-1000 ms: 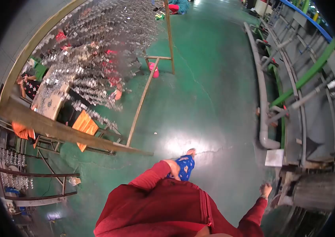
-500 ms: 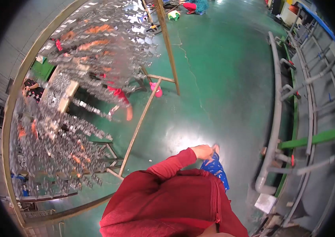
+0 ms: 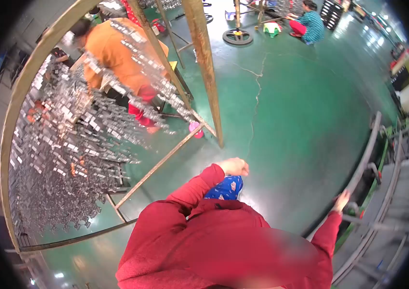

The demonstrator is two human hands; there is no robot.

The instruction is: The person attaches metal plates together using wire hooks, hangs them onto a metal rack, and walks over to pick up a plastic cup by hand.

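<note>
My left hand (image 3: pixel 235 166) is in front of my body, above my blue patterned trouser leg (image 3: pixel 226 189). Its fingers are curled in, and I see nothing in them. On the right, my right hand (image 3: pixel 342 201) is held out from my side, fingers stretched forward and slightly blurred. It appears near the grey pipe (image 3: pixel 364 159); whether they touch I cannot tell. To my left stands a tall brown frame (image 3: pixel 158 166) hung with rows of small shiny metal parts (image 3: pixel 77 130). My left hand is apart from it.
A person in orange (image 3: pixel 120 50) bends behind the hanging parts. Farther off, a person in a teal top (image 3: pixel 312 26) sits low beside a green-and-white stool (image 3: pixel 272 29). A round black base (image 3: pixel 237 36) stands on the green floor (image 3: pixel 291 106). Pipes and rails line the right.
My view has shifted forward and tilted up, showing more of the far floor. My right hand has come into view at the right. The person in orange is now clearly visible.
</note>
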